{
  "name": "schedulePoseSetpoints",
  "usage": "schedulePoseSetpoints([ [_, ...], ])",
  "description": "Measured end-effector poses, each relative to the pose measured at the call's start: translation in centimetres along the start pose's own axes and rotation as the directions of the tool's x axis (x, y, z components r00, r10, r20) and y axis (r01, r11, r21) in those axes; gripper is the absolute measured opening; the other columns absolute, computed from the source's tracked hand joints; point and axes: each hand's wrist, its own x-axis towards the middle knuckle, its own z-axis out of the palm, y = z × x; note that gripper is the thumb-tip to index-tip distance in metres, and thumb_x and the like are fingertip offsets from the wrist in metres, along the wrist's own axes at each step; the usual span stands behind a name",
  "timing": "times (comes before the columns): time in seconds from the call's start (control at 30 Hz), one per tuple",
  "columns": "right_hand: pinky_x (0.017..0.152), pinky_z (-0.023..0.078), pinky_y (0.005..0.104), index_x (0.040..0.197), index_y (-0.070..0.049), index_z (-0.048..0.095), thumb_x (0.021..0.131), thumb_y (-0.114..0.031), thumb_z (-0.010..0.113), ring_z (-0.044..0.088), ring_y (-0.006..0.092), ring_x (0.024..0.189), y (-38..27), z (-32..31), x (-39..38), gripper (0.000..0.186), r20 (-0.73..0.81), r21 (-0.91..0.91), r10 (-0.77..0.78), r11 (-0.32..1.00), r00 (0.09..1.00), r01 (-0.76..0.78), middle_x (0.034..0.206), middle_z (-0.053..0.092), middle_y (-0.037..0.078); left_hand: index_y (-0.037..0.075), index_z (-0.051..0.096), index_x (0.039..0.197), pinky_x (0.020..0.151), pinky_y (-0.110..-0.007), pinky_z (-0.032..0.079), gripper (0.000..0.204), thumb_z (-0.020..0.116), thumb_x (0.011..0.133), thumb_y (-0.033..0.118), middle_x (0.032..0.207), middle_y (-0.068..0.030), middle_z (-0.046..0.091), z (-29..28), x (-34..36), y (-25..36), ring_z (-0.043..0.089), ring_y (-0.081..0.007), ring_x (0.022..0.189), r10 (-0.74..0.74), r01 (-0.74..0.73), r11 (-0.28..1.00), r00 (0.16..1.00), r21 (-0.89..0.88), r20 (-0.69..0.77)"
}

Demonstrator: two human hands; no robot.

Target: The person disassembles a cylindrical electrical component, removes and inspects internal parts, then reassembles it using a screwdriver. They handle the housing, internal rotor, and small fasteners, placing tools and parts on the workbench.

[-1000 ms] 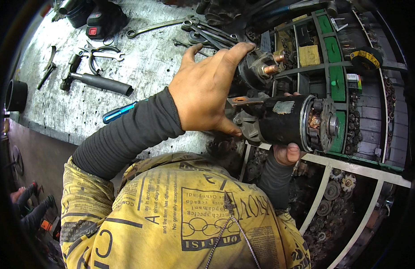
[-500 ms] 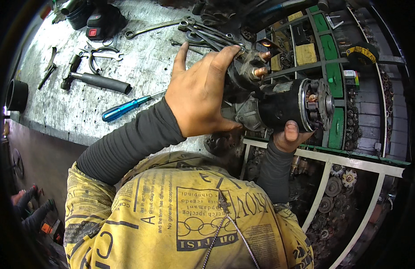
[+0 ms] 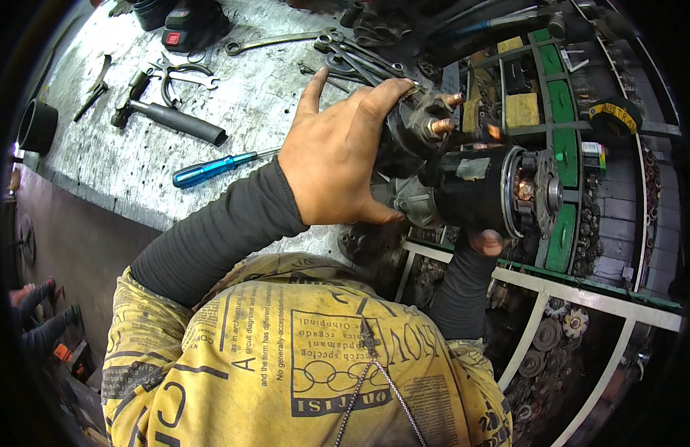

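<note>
A black starter motor [image 3: 464, 195] is held sideways just past the bench's right edge. My left hand [image 3: 334, 160] is closed around its grey metal nose end, with the thumb below and fingers stretched over the solenoid [image 3: 406, 130]. Two copper-coloured threaded terminals [image 3: 442, 127] stick out of that solenoid. At the motor's right end the cover is off, so copper parts and a round shaft end [image 3: 555, 195] show. My right hand [image 3: 485, 241] supports the body from underneath; only its thumb area can be seen, the fingers being hidden behind the motor.
On the worn bench [image 3: 248, 89] lie a blue screwdriver [image 3: 211, 170], a hammer [image 3: 170, 119], pliers [image 3: 166, 86] and several wrenches [image 3: 285, 41]. A power-tool battery [image 3: 185, 28] stands at the back. Right of me are green-edged racks [image 3: 565, 160] with metal parts.
My view has turned slightly. The motor's uncovered end sits a little lower in the picture, and my right hand has slipped further beneath the body, so less of it shows. My left hand keeps its grip.
</note>
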Motion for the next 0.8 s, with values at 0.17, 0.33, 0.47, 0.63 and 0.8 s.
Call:
schedulePoseSetpoints([
  [0.17, 0.112, 0.036, 0.0435, 0.146, 0.0, 0.027, 0.063, -0.04, 0.086, 0.045, 0.0326, 0.129, -1.0, 0.9, 1.1, 0.11, 0.125, 0.095, 0.091, 0.99, 0.988, -0.103, 0.143, 0.04, 0.019, 0.006, 0.023, 0.145, 0.108, -0.067, 0.022, 0.128, 0.094, 0.045, 0.045, 0.133, -0.0159, 0.052, 0.2, -0.1, -0.1, 0.058, -0.0329, 0.116, 0.03, -0.031, 0.999, 0.998, -0.012, -0.049],
  [0.33, 0.112, 0.036, 0.0437, 0.146, 0.0, 0.026, 0.064, -0.041, 0.086, 0.045, 0.0325, 0.13, -0.8, 0.8, 0.6, 0.11, 0.13, 0.084, 0.102, 0.99, 0.986, -0.114, 0.143, 0.04, 0.019, 0.005, 0.022, 0.145, 0.108, -0.067, 0.022, 0.128, 0.093, 0.047, 0.049, 0.131, -0.0169, 0.053, 0.0, 0.0, -0.2, 0.059, -0.0343, 0.114, 0.035, -0.036, 0.999, 0.999, -0.014, -0.028],
  [0.47, 0.112, 0.036, 0.0439, 0.146, 0.0, 0.026, 0.064, -0.042, 0.086, 0.045, 0.0324, 0.13, -0.3, 0.1, 0.2, 0.11, 0.136, 0.079, 0.109, 0.99, 0.985, -0.12, 0.143, 0.041, 0.019, 0.003, 0.022, 0.145, 0.107, -0.066, 0.022, 0.13, 0.091, 0.048, 0.054, 0.129, -0.0178, 0.054, -0.1, 0.0, -0.2, 0.06, -0.0351, 0.113, 0.038, -0.038, 0.999, 0.999, -0.004, -0.016],
  [0.63, 0.112, 0.036, 0.0442, 0.146, 0.0, 0.026, 0.064, -0.042, 0.086, 0.045, 0.0323, 0.13, -0.1, -0.2, 0.1, 0.11, 0.141, 0.081, 0.116, 0.988, 0.983, -0.128, 0.143, 0.041, 0.019, 0.002, 0.022, 0.143, 0.107, -0.067, 0.022, 0.13, 0.089, 0.048, 0.06, 0.129, -0.0185, 0.053, 0.0, 0.0, 0.0, 0.059, -0.0352, 0.113, 0.049, -0.048, 0.998, 0.998, 0.034, -0.046],
  [0.8, 0.112, 0.036, 0.0444, 0.146, 0.0, 0.026, 0.064, -0.043, 0.086, 0.045, 0.0322, 0.13, -0.1, -0.3, -0.2, 0.11, 0.145, 0.076, 0.122, 0.988, 0.982, -0.134, 0.142, 0.042, 0.019, 0.002, 0.022, 0.142, 0.106, -0.068, 0.022, 0.125, 0.088, 0.052, 0.058, 0.131, -0.0191, 0.052, 0.1, 0.0, 0.4, 0.058, -0.0354, 0.115, 0.034, -0.031, 0.998, 0.998, 0.049, -0.059],
])
